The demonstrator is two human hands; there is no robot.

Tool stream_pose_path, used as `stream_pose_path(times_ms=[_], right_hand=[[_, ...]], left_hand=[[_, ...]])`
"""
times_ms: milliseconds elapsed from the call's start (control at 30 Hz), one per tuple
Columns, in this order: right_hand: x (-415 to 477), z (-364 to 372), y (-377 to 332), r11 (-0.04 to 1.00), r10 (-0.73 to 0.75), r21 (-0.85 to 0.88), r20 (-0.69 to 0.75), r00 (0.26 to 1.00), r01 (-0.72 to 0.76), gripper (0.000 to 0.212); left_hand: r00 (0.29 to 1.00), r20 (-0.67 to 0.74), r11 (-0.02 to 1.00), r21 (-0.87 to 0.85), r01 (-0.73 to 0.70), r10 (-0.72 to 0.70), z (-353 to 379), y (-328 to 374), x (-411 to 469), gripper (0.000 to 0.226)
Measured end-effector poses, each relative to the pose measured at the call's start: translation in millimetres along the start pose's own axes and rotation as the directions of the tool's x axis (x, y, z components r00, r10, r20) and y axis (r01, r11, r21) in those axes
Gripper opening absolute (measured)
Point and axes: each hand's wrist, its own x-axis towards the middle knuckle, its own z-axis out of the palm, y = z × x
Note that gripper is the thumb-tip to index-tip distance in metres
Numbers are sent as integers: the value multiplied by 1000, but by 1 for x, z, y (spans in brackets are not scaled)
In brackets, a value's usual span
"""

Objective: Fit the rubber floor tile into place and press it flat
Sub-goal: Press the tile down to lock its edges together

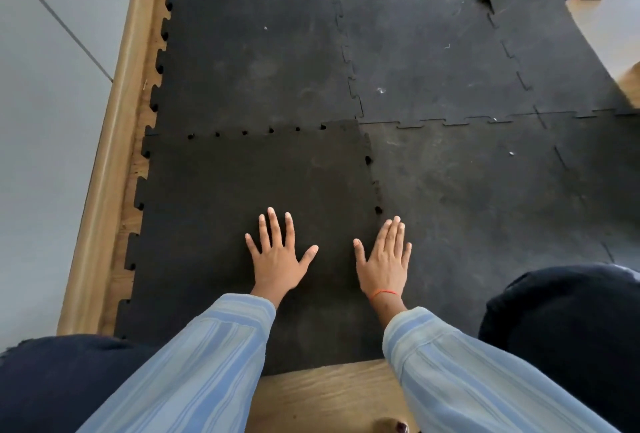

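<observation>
The rubber floor tile point(242, 197) lies on the wooden floor point(325, 394) at the near left corner of the laid black mat, its left side beside the wooden skirting point(114, 141) and its near edge stopping short of the bare boards between the person's knees. Both hands rest palm down with nothing gripped. The left hand point(277, 259) lies flat with fingers spread on the near middle of the tile. The right hand point(384, 262), fingers together, sits at the tile's right seam, where it meets the neighbouring tile point(485, 197).

The tile looks like dense rubber: probably heavy for its size, floppy enough to bend when lifted by one edge, and grippy, not slick, so it will drag on the floor more readily than it slides. It does not look fragile. Its jigsaw teeth along the far and right edges show small dark gaps, which suggests the tabs are not fully seated there. Moving it is best done by gripping an edge or corner with both hands; seating it calls for flat palm or heel-of-hand pressure right along the seams, worked tooth by tooth, since pressing in the middle does little for the joints. Fingers could get pinched in the interlocks.
</observation>
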Motion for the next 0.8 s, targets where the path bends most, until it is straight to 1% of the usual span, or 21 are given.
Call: stream_pose_path(times_ms=[67, 233, 300, 433, 567, 700, 800], right_hand=[[-11, 7, 15, 996, 80, 52, -66, 995, -76, 76], [-10, 21, 20, 998, 58, 41, -113, 992, -53, 79], [-7, 24, 20, 997, 77, 23, -148, 986, -74, 82], [-9, 29, 19, 995, 99, -2, -150, 984, -100, 83], [-9, 26, 21, 996, 83, -10, -124, 989, -85, 80], [-52, 32, 36, 978, 211, 38, -140, 968, -207, 76], [-68, 37, 40, 973, 229, 6, -137, 964, -231, 77]], left_hand=[[1000, -16, 999, 28, -15, 16, 6, 7, -1, 90], [999, -39, 999, 46, 8, -6, 15, 9, 3, 89], [999, -42, 998, 55, 22, -19, 16, 10, 4, 90], [999, -31, 998, 61, 20, -19, 17, 9, 3, 88], [999, -49, 998, 68, 18, -14, 18, 10, 5, 90], [999, -34, 998, 58, 6, -4, 15, 10, 4, 89], [999, -36, 998, 62, 9, -7, 16, 11, 4, 89]])
